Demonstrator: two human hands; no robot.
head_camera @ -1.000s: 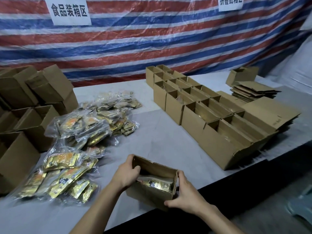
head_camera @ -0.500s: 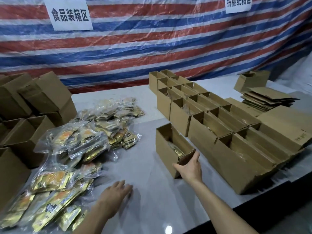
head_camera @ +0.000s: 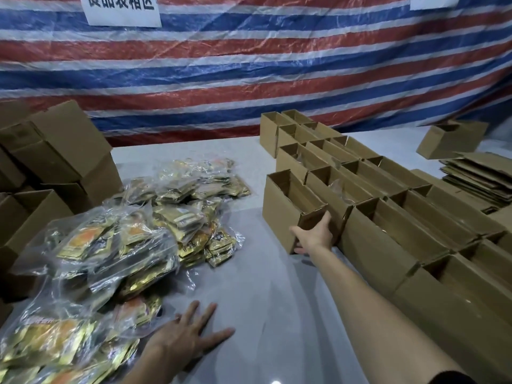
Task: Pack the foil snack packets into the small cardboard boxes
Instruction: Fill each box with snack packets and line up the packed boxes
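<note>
Right hand (head_camera: 313, 236) clamps the small brown cardboard box (head_camera: 278, 207), now against the centre-right box row (head_camera: 368, 239); left hand (head_camera: 188, 333) lies flat, fingers splayed.

Right hand (head_camera: 313, 235) outstretched, clasping box (head_camera: 279, 206) end, left hand (head_camera: 184, 335) flat, fingers (head_camera: 190, 311) spread
</note>
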